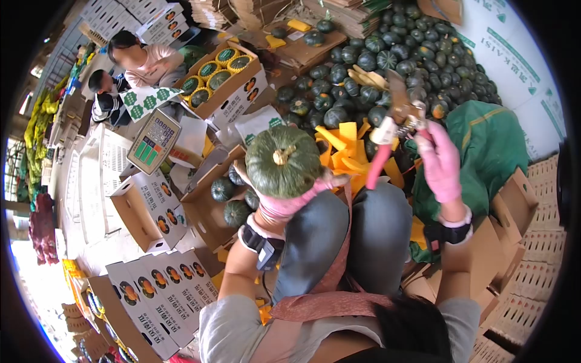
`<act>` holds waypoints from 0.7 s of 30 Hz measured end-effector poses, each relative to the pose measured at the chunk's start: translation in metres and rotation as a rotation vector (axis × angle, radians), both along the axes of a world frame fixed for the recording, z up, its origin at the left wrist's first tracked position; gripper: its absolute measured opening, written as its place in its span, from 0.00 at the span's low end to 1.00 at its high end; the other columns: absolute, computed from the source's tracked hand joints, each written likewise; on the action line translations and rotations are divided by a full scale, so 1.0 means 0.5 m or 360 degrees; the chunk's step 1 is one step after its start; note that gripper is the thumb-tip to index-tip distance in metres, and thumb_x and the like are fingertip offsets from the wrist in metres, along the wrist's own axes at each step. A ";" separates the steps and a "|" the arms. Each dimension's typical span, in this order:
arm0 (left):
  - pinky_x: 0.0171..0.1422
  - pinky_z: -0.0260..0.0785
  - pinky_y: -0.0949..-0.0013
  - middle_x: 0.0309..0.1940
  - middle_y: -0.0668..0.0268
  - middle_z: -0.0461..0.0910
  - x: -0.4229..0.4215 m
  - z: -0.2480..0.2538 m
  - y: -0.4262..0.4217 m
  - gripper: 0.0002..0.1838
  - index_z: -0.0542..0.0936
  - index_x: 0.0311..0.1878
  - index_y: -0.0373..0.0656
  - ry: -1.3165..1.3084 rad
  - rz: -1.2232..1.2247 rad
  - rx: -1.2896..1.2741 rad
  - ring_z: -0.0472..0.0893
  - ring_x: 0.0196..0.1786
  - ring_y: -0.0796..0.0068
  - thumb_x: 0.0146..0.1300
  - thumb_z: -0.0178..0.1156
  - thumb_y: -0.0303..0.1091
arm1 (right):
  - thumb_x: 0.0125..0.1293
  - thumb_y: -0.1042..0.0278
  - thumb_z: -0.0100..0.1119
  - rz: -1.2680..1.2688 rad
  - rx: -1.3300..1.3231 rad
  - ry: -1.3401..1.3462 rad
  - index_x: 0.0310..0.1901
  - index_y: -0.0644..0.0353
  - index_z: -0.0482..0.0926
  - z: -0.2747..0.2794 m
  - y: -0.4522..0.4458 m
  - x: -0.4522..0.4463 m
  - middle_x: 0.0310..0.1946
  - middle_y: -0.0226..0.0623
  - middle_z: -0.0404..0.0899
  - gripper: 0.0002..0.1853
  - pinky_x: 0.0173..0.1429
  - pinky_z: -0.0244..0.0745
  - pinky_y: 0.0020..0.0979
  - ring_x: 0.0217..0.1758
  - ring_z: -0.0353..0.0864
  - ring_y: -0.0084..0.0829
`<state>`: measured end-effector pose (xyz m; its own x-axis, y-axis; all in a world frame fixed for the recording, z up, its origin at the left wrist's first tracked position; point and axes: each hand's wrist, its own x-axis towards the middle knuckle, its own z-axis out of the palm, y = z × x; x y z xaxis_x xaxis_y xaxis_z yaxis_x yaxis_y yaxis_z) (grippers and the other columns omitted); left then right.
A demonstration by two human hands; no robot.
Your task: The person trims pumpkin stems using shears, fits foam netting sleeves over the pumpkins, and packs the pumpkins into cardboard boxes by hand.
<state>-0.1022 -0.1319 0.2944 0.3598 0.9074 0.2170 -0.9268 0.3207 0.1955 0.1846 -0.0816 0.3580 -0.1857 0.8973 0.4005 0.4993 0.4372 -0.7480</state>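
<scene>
A green pumpkin (pixel 266 175) with a pale cut stem rests in my left hand (pixel 279 207), which wears a pink glove and cradles it from below above my left knee. My right hand (pixel 442 164), gloved in pink too, grips pruning shears (pixel 399 112) with red handles. The blades are raised and spread, apart from the pumpkin. Just beyond my knees lie orange-yellow foam strips (pixel 346 147). Left of the held pumpkin, several more green pumpkins sit in an open cardboard box (pixel 203 202).
A large pile of green pumpkins (pixel 417 57) fills the far right, beside a green sack (pixel 487 136). To the left stand a digital scale (pixel 151 144) and printed cartons (pixel 160 302). At the upper left, a person (pixel 151 63) sits behind a carton of netted pumpkins (pixel 251 81), near another person (pixel 103 91).
</scene>
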 end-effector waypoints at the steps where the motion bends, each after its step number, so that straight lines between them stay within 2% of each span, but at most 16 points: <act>1: 0.67 0.45 0.28 0.65 0.57 0.63 0.019 0.004 -0.009 0.48 0.59 0.69 0.58 0.0173 0.0066 0.0101 0.69 0.61 0.45 0.49 0.52 0.75 | 0.66 0.73 0.54 0.0004 -0.0046 -0.0032 0.50 0.64 0.73 0.000 -0.007 -0.019 0.34 0.30 0.75 0.12 0.39 0.68 0.22 0.34 0.70 0.19; 2: 0.68 0.41 0.28 0.64 0.58 0.65 0.038 0.009 -0.018 0.45 0.59 0.69 0.58 0.0342 0.0135 0.0197 0.71 0.60 0.47 0.52 0.50 0.73 | 0.66 0.73 0.54 0.0018 -0.0074 0.0109 0.50 0.63 0.73 -0.005 -0.018 -0.043 0.32 0.30 0.75 0.12 0.37 0.68 0.22 0.31 0.69 0.19; 3: 0.67 0.45 0.30 0.65 0.56 0.64 0.050 0.014 -0.033 0.49 0.57 0.70 0.56 0.0442 0.0201 0.0238 0.70 0.60 0.45 0.49 0.51 0.75 | 0.65 0.75 0.54 0.0028 -0.0041 0.0091 0.50 0.64 0.73 -0.011 -0.027 -0.049 0.32 0.31 0.75 0.12 0.38 0.69 0.22 0.32 0.71 0.20; 5: 0.65 0.54 0.33 0.65 0.52 0.62 0.064 0.019 -0.068 0.56 0.53 0.71 0.53 0.0323 0.0215 0.0069 0.68 0.61 0.42 0.43 0.53 0.79 | 0.65 0.75 0.53 0.0052 0.0021 0.0173 0.49 0.65 0.73 -0.019 -0.046 -0.061 0.31 0.30 0.74 0.11 0.35 0.68 0.22 0.30 0.71 0.19; 6: 0.64 0.58 0.34 0.65 0.50 0.62 0.070 0.024 -0.080 0.60 0.51 0.72 0.51 0.0135 0.0187 -0.0041 0.67 0.62 0.40 0.40 0.53 0.81 | 0.66 0.75 0.52 0.0000 -0.0421 0.0301 0.48 0.65 0.74 -0.009 -0.058 -0.064 0.29 0.28 0.73 0.10 0.32 0.65 0.20 0.28 0.68 0.16; 7: 0.63 0.61 0.37 0.65 0.49 0.61 0.068 0.056 -0.086 0.63 0.50 0.72 0.49 -0.0175 0.0077 0.0478 0.67 0.63 0.43 0.38 0.55 0.81 | 0.67 0.75 0.49 0.0042 -0.0500 0.0517 0.47 0.64 0.74 -0.008 -0.072 -0.081 0.27 0.26 0.71 0.08 0.29 0.61 0.18 0.26 0.65 0.14; 10: 0.62 0.64 0.39 0.63 0.51 0.64 0.079 0.044 -0.146 0.63 0.50 0.71 0.44 0.0152 0.0372 0.0044 0.68 0.63 0.46 0.39 0.58 0.79 | 0.69 0.74 0.47 0.0107 -0.0438 0.0510 0.48 0.64 0.72 -0.022 -0.099 -0.118 0.27 0.23 0.68 0.09 0.30 0.59 0.17 0.26 0.62 0.13; 11: 0.62 0.64 0.39 0.63 0.51 0.64 0.086 0.046 -0.159 0.63 0.50 0.71 0.44 0.0125 0.0408 0.0059 0.68 0.63 0.46 0.39 0.58 0.78 | 0.70 0.74 0.46 0.0112 -0.0621 0.0697 0.47 0.63 0.72 -0.049 -0.098 -0.123 0.27 0.23 0.67 0.08 0.31 0.59 0.16 0.27 0.61 0.13; 13: 0.62 0.64 0.39 0.62 0.52 0.65 0.095 0.052 -0.182 0.63 0.50 0.71 0.44 -0.0029 0.0438 0.0079 0.68 0.63 0.46 0.38 0.60 0.78 | 0.71 0.72 0.45 0.0128 -0.0487 0.0489 0.47 0.63 0.72 -0.059 -0.099 -0.132 0.27 0.23 0.67 0.08 0.33 0.60 0.16 0.28 0.62 0.13; 15: 0.63 0.64 0.48 0.62 0.55 0.65 0.089 0.057 -0.181 0.51 0.54 0.69 0.43 -0.0136 0.0414 0.0206 0.69 0.62 0.54 0.48 0.58 0.64 | 0.71 0.70 0.46 0.0210 -0.0861 0.0934 0.47 0.62 0.71 -0.070 -0.105 -0.146 0.30 0.24 0.69 0.08 0.35 0.61 0.16 0.30 0.64 0.12; 16: 0.64 0.64 0.56 0.62 0.58 0.65 0.082 0.059 -0.175 0.39 0.58 0.67 0.41 -0.0118 0.0393 0.0313 0.70 0.62 0.61 0.57 0.57 0.50 | 0.71 0.69 0.46 0.0236 -0.1052 0.1156 0.47 0.62 0.70 -0.080 -0.109 -0.150 0.31 0.24 0.69 0.08 0.36 0.62 0.16 0.31 0.65 0.12; 18: 0.62 0.66 0.63 0.63 0.60 0.65 0.083 0.060 -0.173 0.28 0.61 0.66 0.42 -0.0200 0.0282 0.0403 0.70 0.61 0.65 0.66 0.56 0.38 | 0.70 0.60 0.51 0.0584 -0.0799 0.0750 0.47 0.61 0.69 -0.088 -0.120 -0.159 0.34 0.26 0.71 0.13 0.43 0.66 0.21 0.37 0.69 0.17; 19: 0.61 0.67 0.61 0.63 0.59 0.64 0.090 0.060 -0.182 0.29 0.60 0.67 0.45 -0.0297 0.0188 0.0382 0.71 0.61 0.62 0.65 0.56 0.39 | 0.68 0.55 0.53 0.0644 -0.0617 0.0308 0.47 0.62 0.69 -0.069 -0.138 -0.173 0.35 0.27 0.71 0.17 0.47 0.68 0.23 0.39 0.70 0.20; 20: 0.59 0.69 0.59 0.64 0.58 0.63 0.099 0.058 -0.196 0.29 0.59 0.67 0.47 -0.0393 0.0084 0.0356 0.71 0.60 0.59 0.65 0.56 0.40 | 0.66 0.51 0.56 0.0813 -0.0829 0.0676 0.47 0.62 0.69 -0.074 -0.155 -0.177 0.37 0.29 0.72 0.21 0.50 0.67 0.26 0.42 0.71 0.23; 21: 0.60 0.69 0.57 0.64 0.55 0.63 0.103 0.050 -0.202 0.30 0.58 0.68 0.49 -0.0385 0.0033 0.0272 0.70 0.61 0.57 0.66 0.55 0.41 | 0.64 0.52 0.58 0.0922 -0.1053 0.0912 0.50 0.62 0.67 -0.077 -0.162 -0.178 0.41 0.32 0.72 0.23 0.53 0.67 0.28 0.46 0.72 0.26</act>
<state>-0.0507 -0.2331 0.3192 0.2604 0.8571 0.4445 -0.9591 0.2825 0.0173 0.0954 -0.1624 0.3193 -0.5946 0.8036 0.0261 -0.1600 -0.0865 -0.9833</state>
